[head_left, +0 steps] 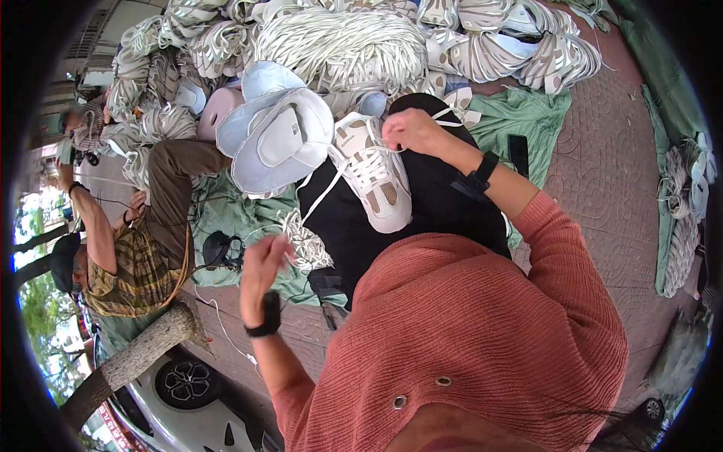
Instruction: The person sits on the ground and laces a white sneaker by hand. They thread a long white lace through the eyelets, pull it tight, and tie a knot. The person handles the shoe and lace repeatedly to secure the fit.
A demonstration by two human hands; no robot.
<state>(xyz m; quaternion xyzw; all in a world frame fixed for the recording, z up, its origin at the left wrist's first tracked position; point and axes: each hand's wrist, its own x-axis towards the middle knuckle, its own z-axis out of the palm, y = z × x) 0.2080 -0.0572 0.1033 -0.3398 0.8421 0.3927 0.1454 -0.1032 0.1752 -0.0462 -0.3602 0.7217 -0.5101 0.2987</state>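
A white and tan sneaker upper point(388, 192) with criss-crossed white laces lies toe toward me on the black cloth over my lap. Beside its collar, my right hand point(416, 131) is closed, pinching a white shoelace point(450, 120) whose end shows past the knuckles. Off to the left, my left hand point(263, 264) is raised next to a bundle of loose white laces point(305, 245). Its fingers are blurred, so their grip is unclear. Another lace point(325, 194) runs slack from the shoe down its left side.
Nested pale uppers point(290, 143) stand left of the shoe. Behind lies a pile of tied uppers with a large hank of laces point(343, 49). A phone point(518, 154) rests on green cloth point(527, 120). A seated person point(132, 264) works at left, near a tree trunk point(143, 354).
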